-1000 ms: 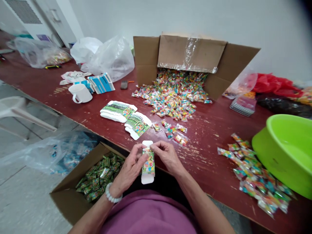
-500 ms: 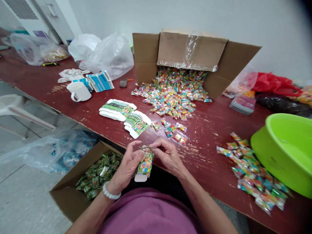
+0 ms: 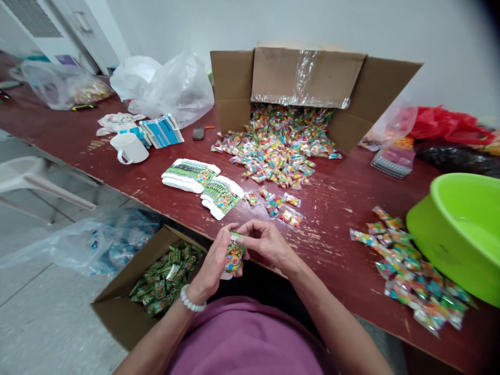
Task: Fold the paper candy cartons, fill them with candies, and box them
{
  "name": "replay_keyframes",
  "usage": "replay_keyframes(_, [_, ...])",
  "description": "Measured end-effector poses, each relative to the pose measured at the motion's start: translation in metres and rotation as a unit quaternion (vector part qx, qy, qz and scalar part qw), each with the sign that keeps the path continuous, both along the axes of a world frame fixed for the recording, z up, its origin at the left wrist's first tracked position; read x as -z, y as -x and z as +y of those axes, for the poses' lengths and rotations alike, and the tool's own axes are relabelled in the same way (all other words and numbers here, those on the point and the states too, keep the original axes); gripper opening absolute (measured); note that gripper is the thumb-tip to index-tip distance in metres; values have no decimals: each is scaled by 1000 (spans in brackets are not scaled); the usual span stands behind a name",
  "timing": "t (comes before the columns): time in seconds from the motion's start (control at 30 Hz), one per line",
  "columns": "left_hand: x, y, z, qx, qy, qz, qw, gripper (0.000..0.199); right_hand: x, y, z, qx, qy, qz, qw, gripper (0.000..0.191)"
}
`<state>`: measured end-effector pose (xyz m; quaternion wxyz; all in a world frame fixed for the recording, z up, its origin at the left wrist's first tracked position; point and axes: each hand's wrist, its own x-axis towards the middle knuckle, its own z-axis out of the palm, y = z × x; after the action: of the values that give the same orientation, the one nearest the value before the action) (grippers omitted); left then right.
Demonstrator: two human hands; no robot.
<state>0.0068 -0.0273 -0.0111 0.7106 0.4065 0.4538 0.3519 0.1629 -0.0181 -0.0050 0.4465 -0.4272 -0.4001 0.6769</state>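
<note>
Carton, held before you at the table's near edge, risked creasing if your left hand, curled around it, squeezed too hard, or tearing if your right hand, pinching its top, pushed askew. It looked small, green and brightly printed, white at its lower end.

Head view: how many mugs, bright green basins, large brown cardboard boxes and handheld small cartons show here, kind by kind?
Small carton: 1
Cardboard boxes: 2
White mug: 1
Green basin: 1
Total: 5
</note>
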Motion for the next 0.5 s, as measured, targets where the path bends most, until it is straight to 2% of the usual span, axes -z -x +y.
replay_keyframes(0.27, [4,4,1,41,-13,-28,999,70,-3,0,0,35,4,63,997,28])
replay_keyframes(0.4, [11,6,2,45,-11,-28,999,68,2,-2,0,22,-27,11,999,28])
replay_keyframes(0.5, [15,6,3,28,-4,-26,999,66,7,-3,-4,14,-104,-64,992,24])
